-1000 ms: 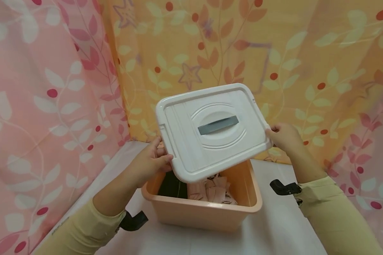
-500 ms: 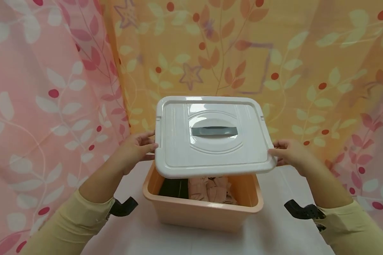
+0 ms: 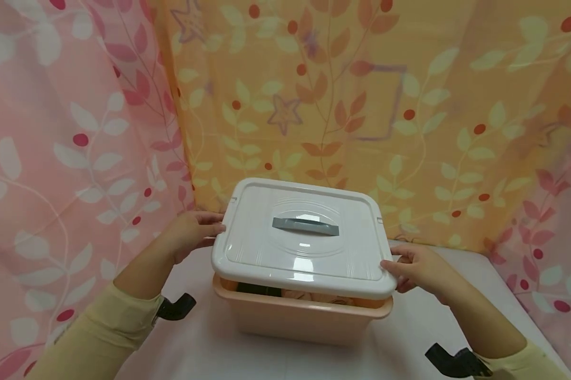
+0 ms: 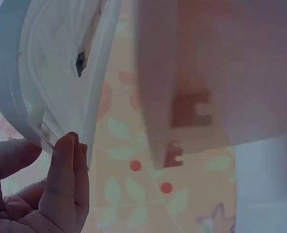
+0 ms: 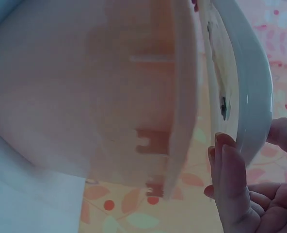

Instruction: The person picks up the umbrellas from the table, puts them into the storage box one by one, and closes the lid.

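A white plastic lid (image 3: 256,237) with a grey handle (image 3: 306,226) is held between both hands, close over a peach storage box (image 3: 299,316). My left hand (image 3: 192,235) pinches the lid's left edge, thumb on top and fingers beneath. On the opposite edge my right hand (image 3: 418,269) grips the same way. Both wrist views show a gap between the lid's underside (image 4: 61,73) and the box's rim (image 5: 184,87). Through the front gap, a dark green item (image 3: 259,289) and some pale pink fabric (image 3: 314,297) show inside; the lid hides the rest.
The box stands on a white table (image 3: 195,343). A yellow patterned curtain (image 3: 361,105) hangs behind it, and a pink one (image 3: 100,158) runs along the left. Black wrist mounts (image 3: 176,307) stick out from both sleeves.
The lid has come down toward the box and levelled from its earlier sideways tilt, covering most of the opening. Both hands have stayed on its edges, the right one lowering most.
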`<state>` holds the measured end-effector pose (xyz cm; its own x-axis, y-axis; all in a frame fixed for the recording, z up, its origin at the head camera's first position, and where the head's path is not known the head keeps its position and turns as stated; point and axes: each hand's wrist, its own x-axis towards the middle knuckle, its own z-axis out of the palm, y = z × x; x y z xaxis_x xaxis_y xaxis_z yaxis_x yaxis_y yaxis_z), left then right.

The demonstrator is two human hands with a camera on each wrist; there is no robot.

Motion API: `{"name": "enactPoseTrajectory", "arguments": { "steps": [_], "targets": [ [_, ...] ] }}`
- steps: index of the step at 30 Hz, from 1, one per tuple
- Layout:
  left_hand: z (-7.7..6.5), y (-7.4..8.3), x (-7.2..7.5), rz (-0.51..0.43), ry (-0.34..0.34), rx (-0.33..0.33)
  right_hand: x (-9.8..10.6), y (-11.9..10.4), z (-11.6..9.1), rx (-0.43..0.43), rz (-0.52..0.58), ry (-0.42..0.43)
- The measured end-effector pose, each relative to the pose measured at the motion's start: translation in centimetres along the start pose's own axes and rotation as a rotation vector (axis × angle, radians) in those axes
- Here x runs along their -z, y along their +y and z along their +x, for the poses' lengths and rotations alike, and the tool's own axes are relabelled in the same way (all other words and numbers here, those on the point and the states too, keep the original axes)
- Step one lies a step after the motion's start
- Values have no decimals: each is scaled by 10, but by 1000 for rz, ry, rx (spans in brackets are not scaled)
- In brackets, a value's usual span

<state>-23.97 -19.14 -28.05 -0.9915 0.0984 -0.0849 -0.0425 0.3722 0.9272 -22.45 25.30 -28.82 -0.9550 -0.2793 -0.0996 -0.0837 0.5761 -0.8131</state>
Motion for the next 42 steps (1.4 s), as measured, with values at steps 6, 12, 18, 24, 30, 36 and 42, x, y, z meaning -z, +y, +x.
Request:
{"name": "enactPoseTrajectory", "arguments": {
  "steps": [6, 12, 18, 24, 30, 36, 42],
  "targets": [
    [1, -17, -2, -28, -35, 18, -8, 6, -2, -38, -7, -9],
    [1, -24, -3, -34, -65, 25, -9, 6, -5, -46, -14, -12],
    [1, -28, -4, -11, -79, 59, -9, 7, -6, -51, -7, -35],
    [1, -33, -7, 15, -80, 75, -11, 14, -6, -69, 4, -79],
    [3, -39, -8, 29, -85, 84, -16, 20, -9, -54, 10, -106],
    [4, -47, -10, -6, -109, 81, -18, 24, -8, -58, 1, -90],
    [5, -48, -9, 31, -92, 94, -18, 24, -7, -55, -55, -82]
  ]
}}
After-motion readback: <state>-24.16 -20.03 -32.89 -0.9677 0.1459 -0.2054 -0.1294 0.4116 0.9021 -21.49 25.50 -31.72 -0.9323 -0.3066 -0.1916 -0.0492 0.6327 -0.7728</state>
